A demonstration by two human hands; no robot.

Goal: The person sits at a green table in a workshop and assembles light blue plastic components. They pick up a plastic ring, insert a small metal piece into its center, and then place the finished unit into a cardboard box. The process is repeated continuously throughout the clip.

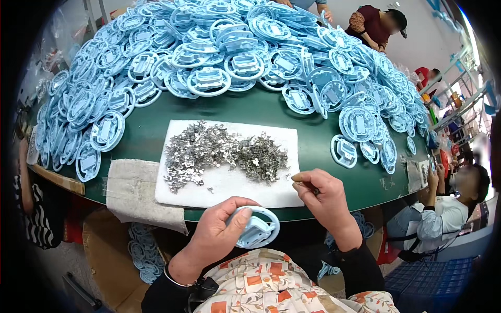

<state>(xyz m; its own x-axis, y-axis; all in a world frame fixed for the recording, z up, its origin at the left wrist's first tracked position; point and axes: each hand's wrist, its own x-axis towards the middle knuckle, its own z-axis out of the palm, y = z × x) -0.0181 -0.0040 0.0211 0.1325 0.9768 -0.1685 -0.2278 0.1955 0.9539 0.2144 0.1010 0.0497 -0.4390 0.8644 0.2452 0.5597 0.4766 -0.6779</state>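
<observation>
My left hand (222,229) grips a light blue oval plastic part (259,229), thumb on its face, just off the table's near edge. The part has an outer ring and a raised frame in the middle. To its right my right hand (326,201) is closed, thumb and forefinger pinched together by the corner of a white foam sheet (229,197). A small dark spot shows among those fingers, too small to name. On the sheet lie two touching heaps of small silvery metal clips, a left heap (194,156) and a right heap (260,159).
A large mound of similar blue parts (209,78) covers the far side of the green table (313,151). A folded grey cloth (133,182) lies left of the sheet. Below the left edge, a cardboard box (102,250) holds more parts. Other people are around the table.
</observation>
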